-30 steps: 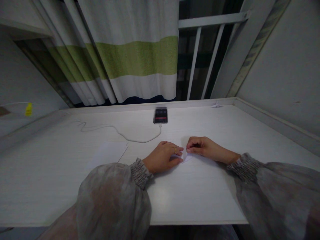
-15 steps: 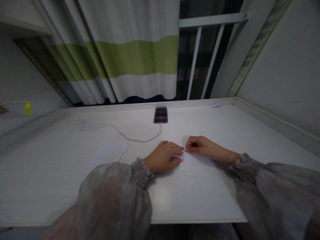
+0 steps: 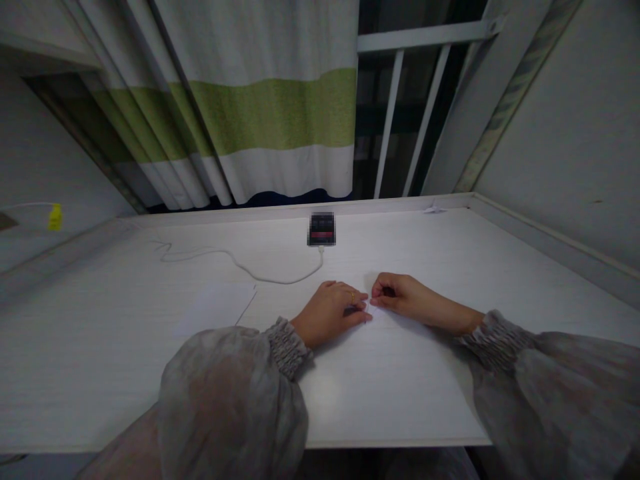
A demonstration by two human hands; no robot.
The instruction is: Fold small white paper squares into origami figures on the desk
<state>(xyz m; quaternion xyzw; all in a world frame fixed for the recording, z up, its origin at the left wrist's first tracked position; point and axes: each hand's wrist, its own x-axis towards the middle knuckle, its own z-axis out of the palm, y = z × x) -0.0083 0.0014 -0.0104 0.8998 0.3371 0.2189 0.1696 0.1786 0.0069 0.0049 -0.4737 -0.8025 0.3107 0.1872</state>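
A small piece of folded white paper (image 3: pixel 371 309) lies on the white desk between my hands, mostly covered by fingers. My left hand (image 3: pixel 334 315), with a ring on one finger, rests over its left part; the thumb and fingers close on it from both sides. From the right, my right hand (image 3: pixel 406 296) pinches the paper's edge between thumb and forefinger, its other fingers curled in. The fingertips of both hands almost meet. Exact folds are too small to make out.
Left of my hands lies a flat white sheet (image 3: pixel 215 307) with a thin dark line by its right edge. A dark, blurred-out device (image 3: pixel 322 230) with a white cable (image 3: pixel 280 281) stands at the back. A small folded paper (image 3: pixel 434 209) lies in the far right part.
My left thumb and hand have shifted slightly to the right, covering more of the paper's near side. The right hand stays almost where it was.
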